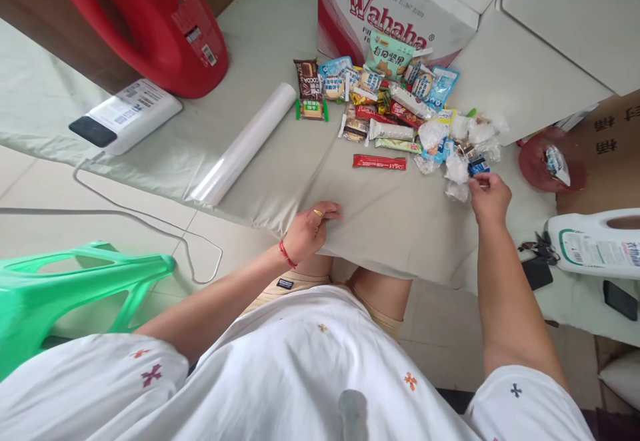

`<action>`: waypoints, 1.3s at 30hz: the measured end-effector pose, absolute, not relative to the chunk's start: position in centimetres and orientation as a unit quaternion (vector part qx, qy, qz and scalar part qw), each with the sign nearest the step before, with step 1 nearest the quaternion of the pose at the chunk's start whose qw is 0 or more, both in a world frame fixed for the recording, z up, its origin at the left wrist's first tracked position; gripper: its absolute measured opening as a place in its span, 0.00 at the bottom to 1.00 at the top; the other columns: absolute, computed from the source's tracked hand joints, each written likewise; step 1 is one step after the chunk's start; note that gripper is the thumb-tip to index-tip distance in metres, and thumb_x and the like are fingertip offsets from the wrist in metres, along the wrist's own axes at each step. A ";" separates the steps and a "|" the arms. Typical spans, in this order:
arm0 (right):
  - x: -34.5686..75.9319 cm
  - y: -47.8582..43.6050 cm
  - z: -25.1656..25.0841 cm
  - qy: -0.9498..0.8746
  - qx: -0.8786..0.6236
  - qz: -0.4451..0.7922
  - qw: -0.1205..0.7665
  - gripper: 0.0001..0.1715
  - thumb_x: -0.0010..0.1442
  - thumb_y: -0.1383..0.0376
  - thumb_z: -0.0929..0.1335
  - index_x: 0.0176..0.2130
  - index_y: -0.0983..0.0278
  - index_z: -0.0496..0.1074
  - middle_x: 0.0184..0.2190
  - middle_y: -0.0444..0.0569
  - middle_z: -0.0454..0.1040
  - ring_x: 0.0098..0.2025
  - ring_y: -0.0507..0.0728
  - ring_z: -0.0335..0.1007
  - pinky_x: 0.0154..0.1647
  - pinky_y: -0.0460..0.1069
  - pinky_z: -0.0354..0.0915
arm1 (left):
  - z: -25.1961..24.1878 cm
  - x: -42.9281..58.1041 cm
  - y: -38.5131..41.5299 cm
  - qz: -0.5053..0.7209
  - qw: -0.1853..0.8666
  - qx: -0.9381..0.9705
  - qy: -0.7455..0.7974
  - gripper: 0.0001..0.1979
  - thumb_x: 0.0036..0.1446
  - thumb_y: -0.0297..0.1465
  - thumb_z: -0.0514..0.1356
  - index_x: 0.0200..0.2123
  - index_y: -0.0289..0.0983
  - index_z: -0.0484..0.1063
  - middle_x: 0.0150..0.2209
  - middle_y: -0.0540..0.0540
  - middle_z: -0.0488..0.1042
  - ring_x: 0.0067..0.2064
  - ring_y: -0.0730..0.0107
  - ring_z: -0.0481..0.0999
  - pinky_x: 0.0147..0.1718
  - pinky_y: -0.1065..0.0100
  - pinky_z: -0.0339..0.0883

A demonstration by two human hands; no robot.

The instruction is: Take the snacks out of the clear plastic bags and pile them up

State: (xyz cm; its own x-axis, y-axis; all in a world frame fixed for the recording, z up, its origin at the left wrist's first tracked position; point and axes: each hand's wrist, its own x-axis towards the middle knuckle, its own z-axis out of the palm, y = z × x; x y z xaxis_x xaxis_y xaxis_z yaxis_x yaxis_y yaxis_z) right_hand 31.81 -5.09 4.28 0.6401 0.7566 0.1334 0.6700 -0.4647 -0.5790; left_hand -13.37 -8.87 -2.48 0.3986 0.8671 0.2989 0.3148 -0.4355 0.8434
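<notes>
My left hand (313,230) lies at the near edge of the cloth-covered surface (280,161), fingers curled on the cloth and holding nothing that I can see. My right hand (489,196) reaches to the right end of a heap of snack packets (390,104), fingers pinched on a small blue-and-white packet (479,165) among clear wrappers. A red bar packet (379,162) lies alone between the heap and my hands.
A roll of clear film (245,142) lies left of the snacks. A red plastic stool (145,18) and a white device (125,116) sit at the far left, a Wahaha carton (395,11) behind the heap. A green stool (60,291) stands on the floor; a detergent jug (595,244) lies at right.
</notes>
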 end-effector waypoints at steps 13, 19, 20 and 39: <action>23.1 -7.3 5.1 -0.295 -0.758 0.157 0.560 0.10 0.56 0.63 0.72 0.37 0.60 0.67 0.26 0.38 0.69 0.21 0.48 0.54 0.23 0.47 0.53 | 1.5 -11.5 -9.4 0.445 0.438 0.677 0.390 0.06 0.64 0.28 0.56 0.39 0.39 0.73 0.45 0.41 0.79 0.47 0.65 0.80 0.47 0.60 0.76; 11.9 -11.3 3.1 -0.305 -0.656 0.357 0.590 0.19 0.47 0.56 0.79 0.35 0.62 0.76 0.23 0.37 0.70 0.21 0.46 0.57 0.21 0.44 0.54 | 2.8 -3.5 -7.3 0.363 0.676 0.506 0.393 0.22 0.53 0.36 0.72 0.47 0.37 0.69 0.44 0.45 0.75 0.33 0.74 0.76 0.26 0.73 0.69; 11.1 -11.5 2.8 -0.296 -0.652 0.365 0.594 0.20 0.46 0.55 0.79 0.35 0.62 0.76 0.23 0.37 0.70 0.21 0.46 0.57 0.21 0.44 0.55 | 2.6 -2.5 -6.7 0.357 0.696 0.479 0.398 0.18 0.55 0.35 0.71 0.44 0.37 0.68 0.36 0.49 0.74 0.27 0.77 0.73 0.24 0.74 0.67; 17.8 -15.7 5.6 -0.080 -0.500 0.385 0.772 0.20 0.50 0.65 0.81 0.32 0.62 0.68 0.25 0.34 0.62 0.20 0.40 0.52 0.15 0.35 0.52 | 6.2 4.4 1.2 0.388 0.694 0.486 0.364 0.17 0.53 0.25 0.72 0.44 0.36 0.72 0.48 0.43 0.75 0.46 0.69 0.76 0.44 0.69 0.70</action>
